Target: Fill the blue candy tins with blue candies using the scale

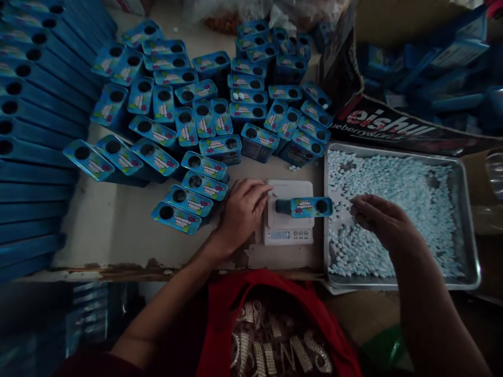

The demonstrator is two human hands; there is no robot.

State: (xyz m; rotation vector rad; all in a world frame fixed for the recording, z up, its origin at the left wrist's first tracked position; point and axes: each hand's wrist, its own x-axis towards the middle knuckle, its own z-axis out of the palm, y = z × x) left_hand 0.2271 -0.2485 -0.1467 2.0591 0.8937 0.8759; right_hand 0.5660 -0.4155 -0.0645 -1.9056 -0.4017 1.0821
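A blue tin (304,207) labelled "CARAMELO" lies on a small white scale (288,212), hole end toward the metal tray (469,225) of pale blue candies (396,193). The left hand (241,212) rests open against the scale's left edge, holding nothing. The right hand (379,217) hovers over the candies, fingers curled together; whether it grips any I cannot tell. Matching tins (204,110) crowd the table (113,230) behind. A dark box (377,123) reads "ueberry".

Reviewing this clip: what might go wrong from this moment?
The blue box overhangs the small scale toward the tray; a nudge from the left hand may tip it. Pellets pinched by the right hand may miss the box's small hole and scatter.
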